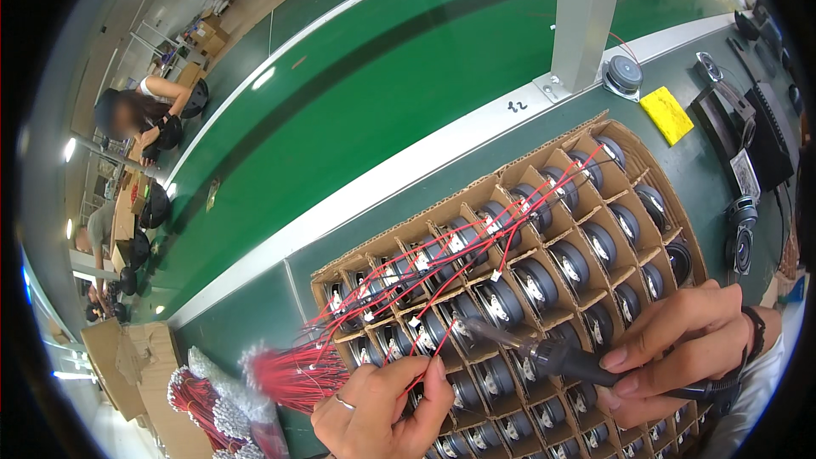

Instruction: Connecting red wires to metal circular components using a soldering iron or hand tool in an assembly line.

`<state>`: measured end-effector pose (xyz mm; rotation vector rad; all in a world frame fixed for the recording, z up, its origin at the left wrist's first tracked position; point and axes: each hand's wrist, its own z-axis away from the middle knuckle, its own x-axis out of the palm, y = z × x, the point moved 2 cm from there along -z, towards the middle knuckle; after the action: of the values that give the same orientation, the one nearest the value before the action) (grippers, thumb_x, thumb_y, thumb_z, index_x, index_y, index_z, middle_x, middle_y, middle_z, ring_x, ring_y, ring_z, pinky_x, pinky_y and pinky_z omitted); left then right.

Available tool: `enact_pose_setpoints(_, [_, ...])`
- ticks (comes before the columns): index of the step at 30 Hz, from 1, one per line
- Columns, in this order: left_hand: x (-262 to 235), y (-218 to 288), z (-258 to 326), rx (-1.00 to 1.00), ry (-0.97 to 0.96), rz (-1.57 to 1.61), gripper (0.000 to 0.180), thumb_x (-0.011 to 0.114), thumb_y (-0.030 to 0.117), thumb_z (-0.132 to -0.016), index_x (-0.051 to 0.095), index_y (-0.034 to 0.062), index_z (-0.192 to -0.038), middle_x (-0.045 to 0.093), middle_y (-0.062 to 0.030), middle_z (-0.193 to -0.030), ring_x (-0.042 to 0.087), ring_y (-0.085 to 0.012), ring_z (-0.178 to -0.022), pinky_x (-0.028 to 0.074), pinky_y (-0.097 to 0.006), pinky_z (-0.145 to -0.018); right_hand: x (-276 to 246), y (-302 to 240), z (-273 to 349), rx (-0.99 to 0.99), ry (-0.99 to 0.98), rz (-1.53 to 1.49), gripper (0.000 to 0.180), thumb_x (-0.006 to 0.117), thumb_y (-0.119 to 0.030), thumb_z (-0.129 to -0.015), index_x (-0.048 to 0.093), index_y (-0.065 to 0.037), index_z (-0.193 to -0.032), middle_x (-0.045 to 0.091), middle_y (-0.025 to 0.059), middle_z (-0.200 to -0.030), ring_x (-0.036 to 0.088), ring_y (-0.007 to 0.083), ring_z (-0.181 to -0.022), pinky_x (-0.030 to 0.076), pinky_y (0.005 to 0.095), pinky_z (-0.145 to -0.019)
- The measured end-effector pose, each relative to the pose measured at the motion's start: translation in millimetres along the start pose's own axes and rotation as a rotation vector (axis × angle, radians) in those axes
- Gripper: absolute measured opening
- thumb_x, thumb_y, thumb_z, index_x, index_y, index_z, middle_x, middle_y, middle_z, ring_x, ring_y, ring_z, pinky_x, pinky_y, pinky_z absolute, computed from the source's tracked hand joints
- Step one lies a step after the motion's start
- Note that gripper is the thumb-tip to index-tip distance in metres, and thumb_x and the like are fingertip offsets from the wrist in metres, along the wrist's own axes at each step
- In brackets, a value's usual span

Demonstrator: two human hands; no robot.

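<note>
My left hand, a ring on one finger, pinches the end of a thin red wire over the near part of a cardboard tray. In my right hand is a soldering iron with a black handle, its tip pointing left toward a speaker terminal near the pinched wire. I cannot tell whether the tip touches. The divided cardboard tray holds rows of small round speakers, one per cell, standing on edge. Red and black wires with white connectors lie across its far rows.
A bundle of red wires and bagged wires with white connectors lie left of the tray. Beyond runs a green conveyor belt with a metal post. A yellow sponge and loose speaker sit far right. People work at left.
</note>
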<state>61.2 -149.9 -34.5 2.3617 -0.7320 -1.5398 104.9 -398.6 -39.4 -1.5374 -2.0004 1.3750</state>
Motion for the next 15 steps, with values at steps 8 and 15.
enact_pose_setpoints(8, [-0.1, 0.0, 0.6, -0.012, 0.004, 0.002, 0.015, 0.081, 0.002, -0.078, 0.07, 0.0036, -0.089, 0.054, -0.0011, -0.062, 0.044, -0.0069, -0.048, 0.036, -0.021, -0.045, 0.7, 4.3, 3.0, -0.041, 0.019, 0.004, 0.024, 0.087, 0.008, -0.059, 0.071, -0.003, -0.073, 0.069, 0.0117, -0.087, 0.072, 0.0173, -0.067, 0.061, 0.0217, -0.065])
enact_pose_setpoints(15, [-1.0, 1.1, -0.3, -0.011, -0.005, 0.001, 0.015, 0.081, 0.002, -0.078, 0.071, 0.0042, -0.089, 0.054, -0.001, -0.062, 0.044, -0.0068, -0.048, 0.036, -0.021, -0.045, 0.2, 4.1, 3.2, -0.05, 0.021, 0.024, 0.023, 0.088, 0.006, -0.058, 0.071, -0.004, -0.072, 0.07, 0.0113, -0.087, 0.072, 0.0162, -0.065, 0.061, 0.0205, -0.063])
